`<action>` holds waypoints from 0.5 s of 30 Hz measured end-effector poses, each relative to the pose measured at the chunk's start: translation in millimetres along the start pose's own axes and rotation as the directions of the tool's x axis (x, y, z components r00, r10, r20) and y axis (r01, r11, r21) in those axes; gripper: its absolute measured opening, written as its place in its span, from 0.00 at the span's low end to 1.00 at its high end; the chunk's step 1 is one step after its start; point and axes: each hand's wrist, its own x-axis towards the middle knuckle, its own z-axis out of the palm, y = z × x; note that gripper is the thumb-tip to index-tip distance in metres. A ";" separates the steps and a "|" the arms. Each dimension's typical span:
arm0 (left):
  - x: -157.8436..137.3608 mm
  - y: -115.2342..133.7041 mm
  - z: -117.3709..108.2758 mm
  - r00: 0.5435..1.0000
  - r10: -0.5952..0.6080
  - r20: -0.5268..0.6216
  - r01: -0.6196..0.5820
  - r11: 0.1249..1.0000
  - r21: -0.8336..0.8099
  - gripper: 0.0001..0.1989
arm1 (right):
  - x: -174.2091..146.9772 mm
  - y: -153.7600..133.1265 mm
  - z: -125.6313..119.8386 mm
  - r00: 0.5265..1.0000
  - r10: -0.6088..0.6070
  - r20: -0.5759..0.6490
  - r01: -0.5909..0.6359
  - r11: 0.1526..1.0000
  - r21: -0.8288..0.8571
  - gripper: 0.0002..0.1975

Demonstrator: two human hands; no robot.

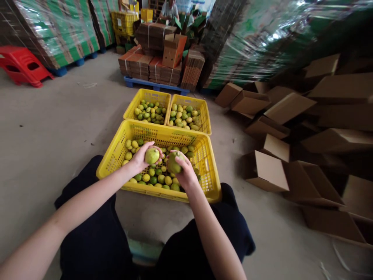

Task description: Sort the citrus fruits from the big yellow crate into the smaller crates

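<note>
My left hand [143,157] is closed around a yellow-green lemon [152,156], its palm turned up. A greener lemon [174,162] sits in the grip of my right hand [185,171], just to the right of the first. Both hands are raised over a large yellow plastic crate [208,155] between my knees. Inside it lie many loose lemons [153,180], from yellow to dark green, spread over the slotted bottom. My right hand and forearm hide part of the crate's right side.
Behind the large crate stand two smaller yellow crates, the left one [127,109] and the right one [206,116], both holding lemons. Open cardboard boxes [271,167] are heaped at right. Flattened cartons [140,66] rest on a blue pallet [157,86]. A red stool [25,66] is at far left.
</note>
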 end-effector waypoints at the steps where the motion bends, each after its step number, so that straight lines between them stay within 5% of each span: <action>1: -0.7 0.2 0.4 1.000 0.008 0.024 -0.009 1.000 0.013 0.22 | -1.5 0.3 0.5 0.998 -0.067 0.001 0.067 0.996 -0.063 0.16; 5: -5.5 1.0 0.8 0.998 -0.062 0.023 0.065 0.990 -0.127 0.21 | -2.4 0.9 -2.8 0.985 -0.158 -0.064 0.150 0.983 -0.109 0.18; 10: -1.8 12.8 -4.7 0.996 -0.066 0.059 0.082 0.943 -0.322 0.14 | 7.9 -5.8 -14.2 0.994 0.072 -0.086 -0.053 0.976 0.213 0.12; 13: 6.8 14.7 -12.2 0.993 0.022 0.118 -0.009 0.994 -0.112 0.15 | 13.2 -13.4 -22.0 0.996 0.082 -0.025 -0.071 0.955 0.288 0.11; 15: 6.8 0.0 -18.7 0.967 -0.102 0.233 0.056 0.979 0.198 0.16 | 15.3 -18.6 -28.2 0.998 0.051 -0.024 -0.041 0.952 0.304 0.12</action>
